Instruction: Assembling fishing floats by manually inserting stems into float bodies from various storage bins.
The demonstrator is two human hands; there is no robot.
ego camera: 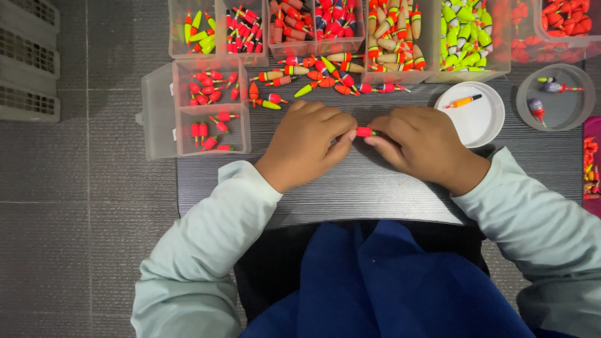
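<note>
My left hand (307,143) and my right hand (421,143) meet over the middle of a dark table (375,188). Between their fingertips they pinch one small red fishing float (364,132) with a green tip. Both hands have their fingers curled around it. Loose red, orange and green floats (319,76) lie scattered on the table just beyond my knuckles. Pale green sleeves cover both my forearms.
A clear divided box (206,106) with red floats sits at the left. Clear bins of coloured floats (400,31) line the back edge. A white round lid (471,119) holds one orange float; a clear round cup (557,100) stands at the right. Grey crates (28,59) stand on the floor.
</note>
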